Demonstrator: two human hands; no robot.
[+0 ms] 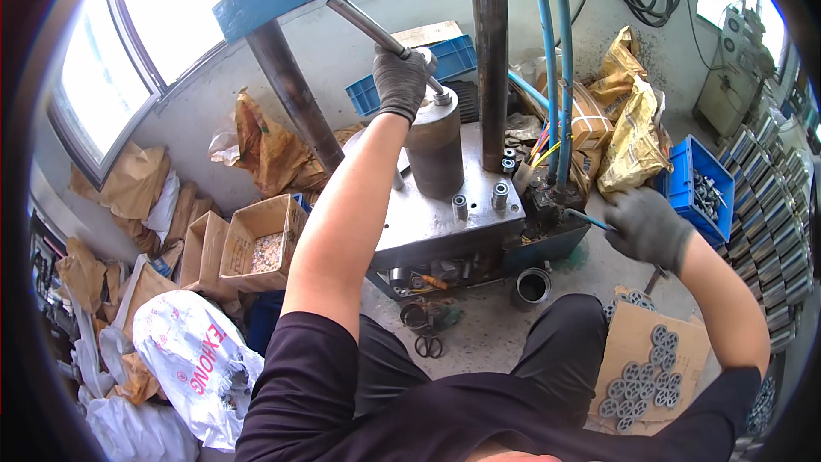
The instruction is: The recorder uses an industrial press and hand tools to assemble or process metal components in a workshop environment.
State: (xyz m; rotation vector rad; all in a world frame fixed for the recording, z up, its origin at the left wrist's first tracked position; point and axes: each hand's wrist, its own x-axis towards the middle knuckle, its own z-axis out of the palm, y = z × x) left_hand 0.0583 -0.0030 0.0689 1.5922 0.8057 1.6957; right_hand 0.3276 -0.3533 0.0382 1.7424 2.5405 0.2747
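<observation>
My left hand (400, 84), in a dark grey glove, is closed around a tilted steel rod (363, 24). The rod's thicker end points up and to the left; its thinner lower end comes out past my fingers above a stout steel cylinder (436, 154). This cylinder stands upright on the metal bed (402, 231) of a press. My right hand (648, 229), gloved alike, is closed at the end of a thin blue lever (590, 221) on the press's right side. Small metal bushings (499, 195) stand on the bed near the cylinder.
Steel columns (493, 68) and blue hoses (564, 77) rise behind the bed. A blue bin (699, 192) of metal parts stands at the right, near stacked tubes (770, 231). Spoked metal discs (637, 389) lie on cardboard. Cartons (265, 244) and a white sack (197, 359) are at the left.
</observation>
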